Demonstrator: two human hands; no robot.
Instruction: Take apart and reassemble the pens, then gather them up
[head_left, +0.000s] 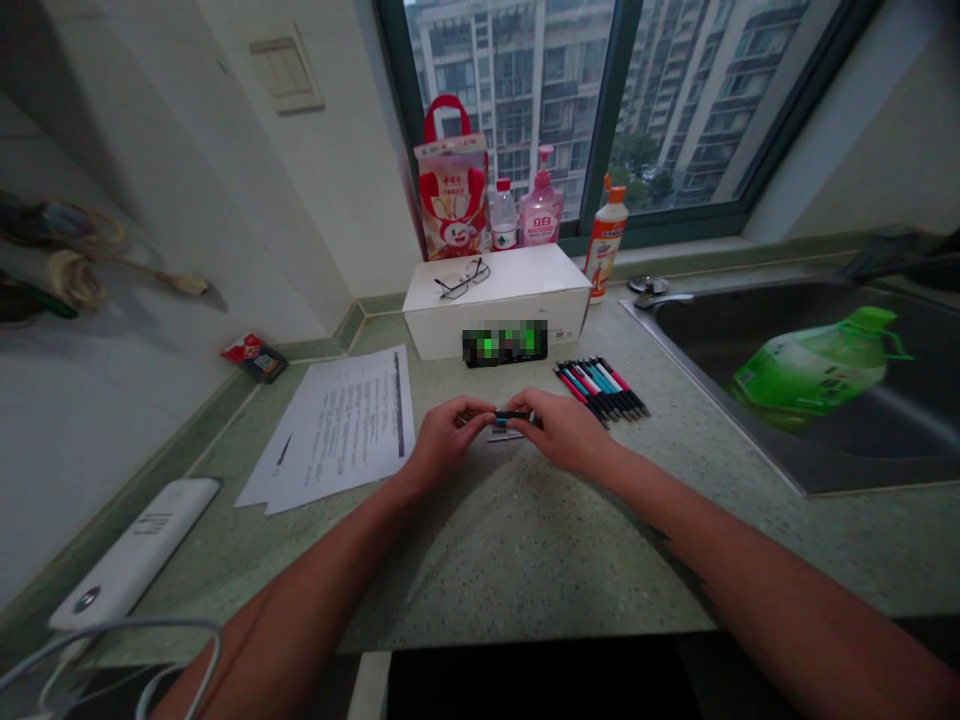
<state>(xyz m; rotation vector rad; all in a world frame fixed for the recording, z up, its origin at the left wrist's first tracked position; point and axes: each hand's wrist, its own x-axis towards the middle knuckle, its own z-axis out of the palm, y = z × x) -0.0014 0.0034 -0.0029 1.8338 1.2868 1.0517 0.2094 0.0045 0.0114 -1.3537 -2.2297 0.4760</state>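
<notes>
A slim dark pen with a light-blue part (511, 416) lies level between my two hands, just above the counter. My left hand (448, 432) pinches its left end with thumb and fingers. At the other end, my right hand (564, 428) has its fingers closed on the pen. Small pale and silvery pieces (501, 435) show under the pen, too small to make out. To the right of my right hand lies a row of several pens (600, 385) in black, red, white and blue, side by side.
A phone (506, 345) leans on a white box (495, 290) with glasses (463, 280) on top. Printed sheets (341, 430) lie left, beyond a white power strip (142, 550) with cables. At right, a sink (757, 440) holds a green jug (821, 365). Bottles (541, 212) stand by the window.
</notes>
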